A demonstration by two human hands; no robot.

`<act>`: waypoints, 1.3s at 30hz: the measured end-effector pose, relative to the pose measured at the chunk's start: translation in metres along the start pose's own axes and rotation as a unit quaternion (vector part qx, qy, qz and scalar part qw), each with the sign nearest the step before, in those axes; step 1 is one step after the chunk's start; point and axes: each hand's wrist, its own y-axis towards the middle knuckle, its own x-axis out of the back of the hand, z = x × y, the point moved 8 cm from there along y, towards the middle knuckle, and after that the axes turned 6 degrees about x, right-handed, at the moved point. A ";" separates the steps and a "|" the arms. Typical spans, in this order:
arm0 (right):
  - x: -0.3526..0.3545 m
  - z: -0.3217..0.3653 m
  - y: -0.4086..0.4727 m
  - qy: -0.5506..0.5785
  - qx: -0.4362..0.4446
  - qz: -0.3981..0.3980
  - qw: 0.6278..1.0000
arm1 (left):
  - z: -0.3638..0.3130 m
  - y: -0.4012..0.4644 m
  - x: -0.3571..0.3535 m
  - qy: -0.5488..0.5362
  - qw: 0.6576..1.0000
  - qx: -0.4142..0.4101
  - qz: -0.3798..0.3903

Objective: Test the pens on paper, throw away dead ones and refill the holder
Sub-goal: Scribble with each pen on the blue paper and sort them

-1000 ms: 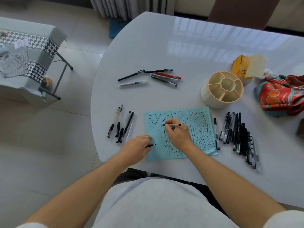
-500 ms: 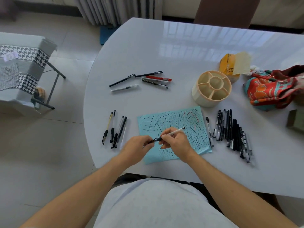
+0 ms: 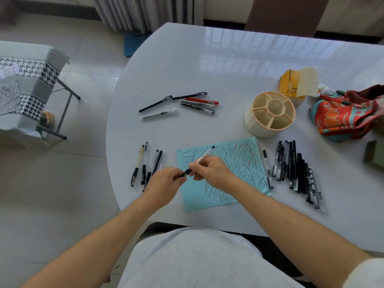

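Right hand (image 3: 212, 173) pinched on a clear pen (image 3: 202, 157), barrel slanting up and away to the right, far end over the paper (image 3: 239, 163), near end pointing down-left at the left hand (image 3: 166, 181). Left hand closed on a small black cap (image 3: 185, 173), held right at the pen's tip; touching or just short of it, cannot tell. Both hands raised a little over the paper's left edge.

Probably capping after a test stroke. Turns on one thing: cap and tip on the same line, along the barrel's slant. Push from the left hand up-right, counter from the right hand down-left. Left hand nearer the tip, right hand further up the barrel.

Paper flat near the table's front edge, thick with strokes, mostly black, some red. Holder (image 3: 270, 116) upright beyond the paper's far right corner, all compartments bare, so refill not yet begun. Long row of pens (image 3: 297, 171) just right of the paper, one single pen (image 3: 267, 167) between row and paper. Small group of pens (image 3: 145, 165) just left of the left hand, close enough to nudge with a careless wrist. Further group (image 3: 180, 103) well away toward the table's middle.

Open room: bare table (image 3: 207, 69) between paper and far group, and between paper and holder. Table's rounded left edge near the left group; little margin there.
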 end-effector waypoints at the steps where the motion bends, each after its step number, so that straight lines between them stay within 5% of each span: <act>1: 0.002 0.008 0.012 -0.021 0.002 0.004 1.000 | 0.009 0.002 0.009 -0.015 0.999 0.023 -0.020; 4: 0.035 0.034 0.055 -0.073 0.031 -0.102 0.992 | 0.049 0.004 0.034 -0.050 0.990 0.111 -0.076; 7: 0.073 0.065 0.096 -0.244 0.071 -0.209 0.944 | 0.094 -0.003 0.041 -0.059 0.978 0.184 -0.076; 19: 0.071 0.072 0.181 -0.580 0.081 -0.129 0.800 | 0.147 -0.013 0.039 -0.021 0.965 0.252 -0.070; 23: 0.071 0.073 0.156 -0.467 0.078 -0.150 0.868 | 0.137 -0.008 0.045 -0.001 0.969 0.231 -0.087; 27: 0.073 0.050 0.097 -0.165 0.045 -0.207 0.963 | 0.105 0.000 0.047 -0.020 0.980 0.161 -0.115; 31: 0.057 0.009 0.036 0.018 0.007 -0.172 0.985 | 0.058 0.011 0.031 -0.062 0.991 0.083 -0.084; 36: 0.029 -0.019 -0.025 0.171 0.001 -0.112 0.979 | -0.008 0.013 -0.021 -0.064 0.991 -0.004 0.115; 39: 0.023 -0.032 -0.046 0.190 0.005 -0.102 0.977 | -0.026 0.007 -0.041 -0.008 0.988 -0.033 0.154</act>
